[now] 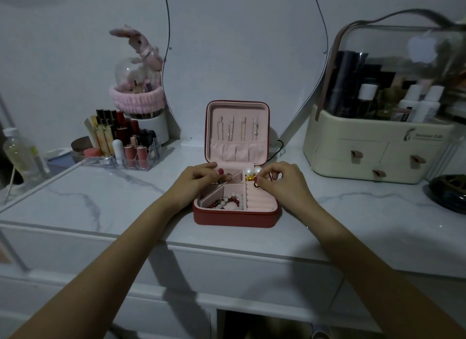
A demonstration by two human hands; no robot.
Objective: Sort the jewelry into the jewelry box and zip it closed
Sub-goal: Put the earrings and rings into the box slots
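A red jewelry box [234, 217] with pink lining lies open on the marble tabletop, lid upright with several chains [238, 129] hanging inside. A red and white bead bracelet [228, 202] lies in the front left compartment. Pearl and gold earrings [252, 173] sit in the back right compartment. My left hand [199, 178] rests over the back left compartment, fingers curled on a small piece of jewelry. My right hand [282, 179] pinches a small dark round ring or charm [257, 185] above the ring rolls [259, 200].
A clear organizer of lipsticks [121, 142] stands at the left, with a plastic bottle [20, 154] further left. A cream cosmetics case [380, 127] with drawers stands at the right. A dark round object [448, 192] lies at the far right. A mirror [242, 61] stands behind the box.
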